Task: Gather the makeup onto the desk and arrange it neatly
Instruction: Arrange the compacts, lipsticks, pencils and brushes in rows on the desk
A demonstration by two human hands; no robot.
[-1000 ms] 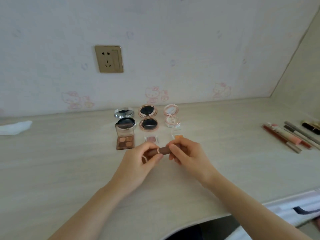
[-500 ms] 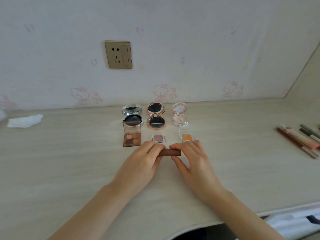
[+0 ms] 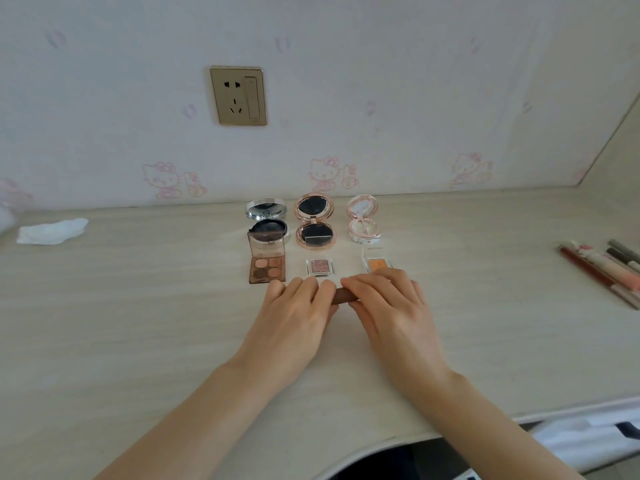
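Left hand (image 3: 294, 313) and right hand (image 3: 388, 306): both down on the desk (image 3: 138, 323), fingers curled over opposite ends of a brown tube (image 3: 344, 296), thumbs pinching from the near side. Tube lying flat and crosswise, just in front of the pink pan (image 3: 320, 266), palette (image 3: 267, 263) to that pan's left, orange pan (image 3: 378, 263) to its right, three open compacts (image 3: 313, 221) behind. Pencils (image 3: 602, 268) well off to the pan's right. Probably light, rigid, smooth plastic; round, so likely to roll. Best held at both ends or pinched mid-barrel, then released gently once parallel to the row.
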